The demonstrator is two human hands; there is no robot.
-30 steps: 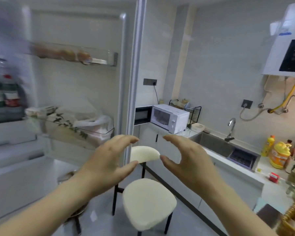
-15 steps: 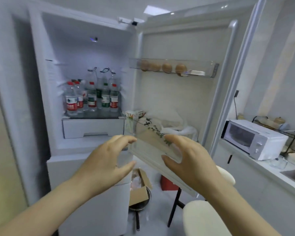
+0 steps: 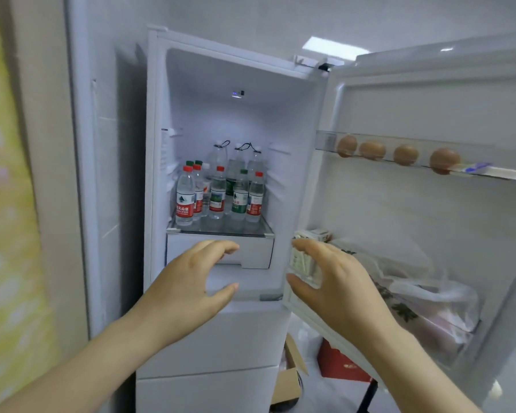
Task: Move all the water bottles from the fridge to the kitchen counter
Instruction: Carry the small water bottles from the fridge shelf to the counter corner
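The fridge [image 3: 295, 138] stood open, and there they were: the water bottles [image 3: 218, 192], a tight upright cluster on the glass shelf [image 3: 221, 233] above the white drawer [image 3: 255, 251]. Clear plastic, mostly red caps, a few green, with red and green labels (three taller ones at the back wore black loops at the neck). Below the shelf hovered the left hand [image 3: 188, 287] and the right hand [image 3: 337, 287], both cupped, fingers apart from thumbs, holding nothing.
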